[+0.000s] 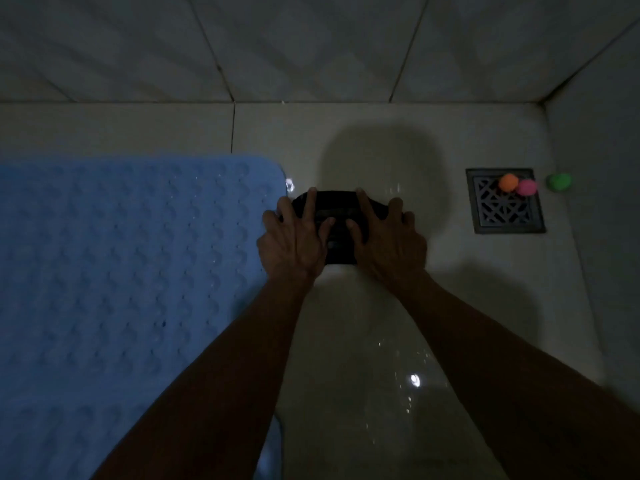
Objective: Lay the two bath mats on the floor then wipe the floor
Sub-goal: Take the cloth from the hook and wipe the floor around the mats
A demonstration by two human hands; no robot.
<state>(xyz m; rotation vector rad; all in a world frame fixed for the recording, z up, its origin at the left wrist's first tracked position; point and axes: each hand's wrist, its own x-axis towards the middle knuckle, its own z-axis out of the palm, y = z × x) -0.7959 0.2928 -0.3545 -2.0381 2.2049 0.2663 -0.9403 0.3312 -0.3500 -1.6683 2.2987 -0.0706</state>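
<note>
Fingers (311, 199) of both hands press black cloth (341, 209) underneath.

floor (363, 341): pale glazed tile, glossy, wet-looking glints | bath mat (121, 271): blue, rubbery or soft plastic, matt, raised bump texture | cloth (341, 216): dark, soft folded fabric, matt | drain grate (485, 216): dark metal, dull sheen, cut-out lattice | wall (311, 46): large tiles, smooth, faint pattern

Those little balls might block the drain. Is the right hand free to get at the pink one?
Probably not yet: the right hand is pressed on the dark cloth. The floor toward the pink ball looks bare.
</note>
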